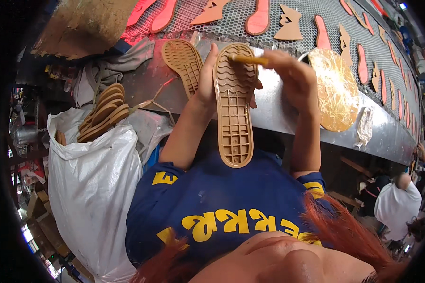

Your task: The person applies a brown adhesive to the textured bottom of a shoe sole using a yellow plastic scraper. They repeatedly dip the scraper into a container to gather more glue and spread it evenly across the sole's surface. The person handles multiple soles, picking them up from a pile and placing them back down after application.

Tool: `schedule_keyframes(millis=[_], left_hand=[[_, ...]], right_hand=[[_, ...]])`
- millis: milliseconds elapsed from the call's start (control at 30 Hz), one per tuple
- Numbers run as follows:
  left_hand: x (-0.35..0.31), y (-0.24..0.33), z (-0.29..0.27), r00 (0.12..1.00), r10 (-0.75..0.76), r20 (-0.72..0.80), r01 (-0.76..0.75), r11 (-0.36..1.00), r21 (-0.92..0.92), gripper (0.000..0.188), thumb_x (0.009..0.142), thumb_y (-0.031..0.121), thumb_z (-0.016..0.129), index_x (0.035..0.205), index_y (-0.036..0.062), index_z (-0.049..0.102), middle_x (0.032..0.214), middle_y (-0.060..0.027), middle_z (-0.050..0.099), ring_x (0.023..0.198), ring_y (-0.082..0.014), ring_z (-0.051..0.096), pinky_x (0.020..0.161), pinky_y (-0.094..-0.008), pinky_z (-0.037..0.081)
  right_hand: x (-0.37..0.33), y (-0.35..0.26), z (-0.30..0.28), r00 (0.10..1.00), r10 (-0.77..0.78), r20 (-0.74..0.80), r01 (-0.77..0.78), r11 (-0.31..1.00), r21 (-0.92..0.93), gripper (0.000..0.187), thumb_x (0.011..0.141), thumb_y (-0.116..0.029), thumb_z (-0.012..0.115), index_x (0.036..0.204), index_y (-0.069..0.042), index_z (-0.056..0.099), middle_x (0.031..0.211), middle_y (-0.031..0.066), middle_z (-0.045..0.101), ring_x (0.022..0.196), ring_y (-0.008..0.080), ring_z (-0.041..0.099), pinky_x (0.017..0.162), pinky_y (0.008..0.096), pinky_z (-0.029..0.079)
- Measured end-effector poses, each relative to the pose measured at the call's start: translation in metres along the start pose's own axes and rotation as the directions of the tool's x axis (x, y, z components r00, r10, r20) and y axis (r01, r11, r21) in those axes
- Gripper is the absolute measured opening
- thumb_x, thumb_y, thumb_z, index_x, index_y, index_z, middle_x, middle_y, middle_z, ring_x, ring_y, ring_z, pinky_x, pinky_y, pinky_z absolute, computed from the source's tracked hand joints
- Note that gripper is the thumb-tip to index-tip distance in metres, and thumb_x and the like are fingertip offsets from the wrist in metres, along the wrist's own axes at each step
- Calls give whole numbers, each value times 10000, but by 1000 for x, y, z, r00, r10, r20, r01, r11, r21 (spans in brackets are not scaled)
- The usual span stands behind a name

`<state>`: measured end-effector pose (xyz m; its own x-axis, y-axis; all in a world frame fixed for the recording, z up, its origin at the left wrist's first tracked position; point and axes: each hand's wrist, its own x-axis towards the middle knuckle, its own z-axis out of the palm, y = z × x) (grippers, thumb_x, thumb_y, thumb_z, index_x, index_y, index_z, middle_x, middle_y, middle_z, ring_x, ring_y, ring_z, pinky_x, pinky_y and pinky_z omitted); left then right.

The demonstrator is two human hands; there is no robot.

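Note:
My left hand grips a tan shoe sole from behind, its thumb along the edge and fingertips showing at the far side. The sole stands nearly upright, with its wavy and gridded recessed face toward me. In my right hand, somewhat blurred, is a thin yellow-handled brush that reaches across the sole's upper, wavy part. Its tip appears to touch the surface. Just left of my left hand, a second tan sole lies on the metal ledge, its lower end partly hidden by my hand.
A mesh conveyor beyond the ledge carries pink insoles and tan cut-out pieces. A round tan object with a shiny, streaky coating is right of my right hand. At left, a white sack holds stacked soles. Another person is at far right.

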<state>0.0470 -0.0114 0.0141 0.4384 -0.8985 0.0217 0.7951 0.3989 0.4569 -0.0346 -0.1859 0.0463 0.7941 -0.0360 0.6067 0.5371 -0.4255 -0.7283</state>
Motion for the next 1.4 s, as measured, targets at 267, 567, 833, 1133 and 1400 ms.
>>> schedule_keyframes(millis=[267, 567, 833, 1133, 1400], left_hand=[[31, 34, -2, 985, 170, -35, -166, 982, 91, 723, 955, 608, 189, 1157, -10, 504, 992, -257, 615, 977, -418, 600, 852, -548, 490], [129, 160, -24, 910, 408, 72, -411, 911, 30, 534, 971, 442, 381, 1276, 5, 411, 1215, -243, 502, 1168, -447, 478, 1002, -645, 333], [-33, 16, -9, 699, 709, 86, 418, -503, 756, 806, 817, 409, 652, 1385, -32, 288, 1354, -294, 357, 1230, -433, 398, 1022, -538, 339], [-82, -5, 1, 685, 642, -343, 580, -196, 791, 901, 748, 318, 708, 1430, -1, 216, 1282, -307, 464, 1159, -441, 502, 971, -494, 409], [-98, 26, -5, 560, 768, -312, -90, 431, 898, 773, 718, -73, 557, 1414, -4, 229, 1158, -179, 544, 987, -244, 611, 852, -321, 511]], right_hand=[[-27, -71, -40, 974, -227, -10, 224, 952, 208, 305, 947, -257, 454, 734, -58, 544, 885, 225, 676, 800, 326, 684, 763, 447, 533], [-45, -63, -74, 945, -221, -240, 267, 946, 182, 188, 982, -226, 479, 977, -38, 491, 1017, 368, 597, 944, 432, 617, 891, 534, 454], [-82, -23, -73, 728, 21, -685, -286, 918, -276, 169, 978, -86, 488, 1060, 10, 602, 984, 88, 631, 925, 168, 591, 898, 290, 424], [-94, -14, -57, 807, 5, -591, -393, 751, -530, 100, 916, -18, 548, 955, 4, 637, 875, 114, 598, 795, 223, 592, 705, 301, 474], [-95, -4, -47, 901, 113, -418, -403, 572, -714, 123, 815, -14, 637, 920, -73, 663, 831, 87, 605, 799, 283, 545, 731, 388, 422]])
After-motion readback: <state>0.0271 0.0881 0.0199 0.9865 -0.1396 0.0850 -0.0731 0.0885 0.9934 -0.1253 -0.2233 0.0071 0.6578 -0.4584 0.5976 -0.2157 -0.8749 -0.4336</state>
